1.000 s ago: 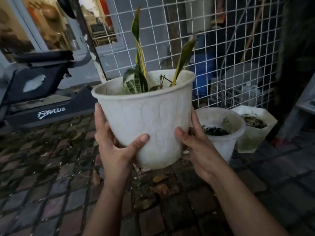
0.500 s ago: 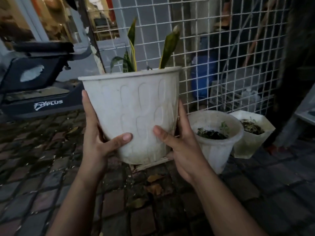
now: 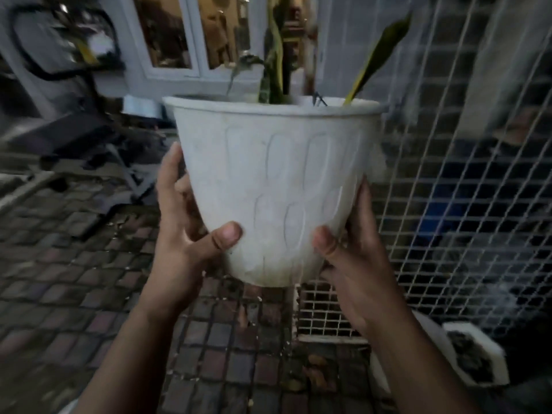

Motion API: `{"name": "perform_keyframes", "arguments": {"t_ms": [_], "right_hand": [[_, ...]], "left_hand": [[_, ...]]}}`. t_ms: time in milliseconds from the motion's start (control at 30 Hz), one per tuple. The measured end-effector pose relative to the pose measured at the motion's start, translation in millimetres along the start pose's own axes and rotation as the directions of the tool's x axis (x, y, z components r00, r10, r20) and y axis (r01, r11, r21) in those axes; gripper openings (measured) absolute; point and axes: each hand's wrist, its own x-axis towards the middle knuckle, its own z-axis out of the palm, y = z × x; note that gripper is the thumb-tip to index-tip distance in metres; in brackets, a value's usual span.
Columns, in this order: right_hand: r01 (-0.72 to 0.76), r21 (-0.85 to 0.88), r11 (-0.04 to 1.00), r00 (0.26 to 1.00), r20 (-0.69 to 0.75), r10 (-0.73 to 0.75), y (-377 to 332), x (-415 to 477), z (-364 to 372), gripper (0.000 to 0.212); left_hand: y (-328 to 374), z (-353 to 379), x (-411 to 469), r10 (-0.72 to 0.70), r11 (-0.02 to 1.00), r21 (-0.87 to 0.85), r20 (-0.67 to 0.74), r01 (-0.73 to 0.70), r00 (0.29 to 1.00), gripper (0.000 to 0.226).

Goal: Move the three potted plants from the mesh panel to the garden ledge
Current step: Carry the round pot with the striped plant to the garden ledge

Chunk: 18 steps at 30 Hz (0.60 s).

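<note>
White pot held in the air with both hands

I see the large white plastic pot (image 3: pixel 277 189) lifted off the ground, in the middle of my view, with nothing under its base. It stands almost upright. From it rise the long green leaves of a snake plant (image 3: pixel 273 70), one of them with a yellow edge leaning to the right.

My left hand (image 3: pixel 185 234) is closed around the lower left side of the pot: the thumb presses on the front wall and the fingers go behind it, where I cannot see them. My right hand (image 3: pixel 352 255) grips the lower right side in the same way, thumb on the front, the other fingers wrapped along the side. Both palms touch the pot wall.

Behind the pot and to the right is the white wire mesh panel (image 3: pixel 463 189). At the foot of it, in the lower right corner, an angular white pot (image 3: pixel 475 354) with dark soil sits on the ground; my right forearm partly covers the space beside it. The ground is a pavement of small bricks (image 3: pixel 74 264). At the upper left there is a dark exercise machine (image 3: pixel 68 115), quite blurred, and behind it a white-framed window (image 3: pixel 167 34).
</note>
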Motion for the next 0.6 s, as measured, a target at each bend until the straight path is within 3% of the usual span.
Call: {"name": "perform_keyframes", "arguments": {"t_ms": [133, 233, 400, 600], "right_hand": [[-0.022, -0.015, 1.0, 0.998, 0.056, 0.023, -119.6, 43.3, 116.9, 0.121], [-0.042, -0.015, 0.999, 0.99, 0.134, 0.044, -193.1, 73.7, 209.1, 0.121], [-0.015, 0.004, 1.0, 0.968, 0.252, 0.014, -263.3, 111.6, 350.7, 0.119], [0.06, 0.054, 0.997, 0.913, 0.401, -0.077, -278.5, 139.7, 482.8, 0.106]], "left_hand": [[154.2, -68.5, 60.8, -0.074, 0.991, 0.123, 0.121, 0.059, 0.99, 0.129], [256.1, -132.7, 96.4, -0.096, 0.973, 0.222, 0.12, 0.068, 0.988, 0.142], [378.1, -231.4, 131.3, -0.004, 0.968, 0.252, -0.008, 0.006, 1.0, 0.132], [453.8, -317.5, 138.3, 0.212, 0.966, 0.194, -0.208, -0.172, 0.955, 0.114]]}}
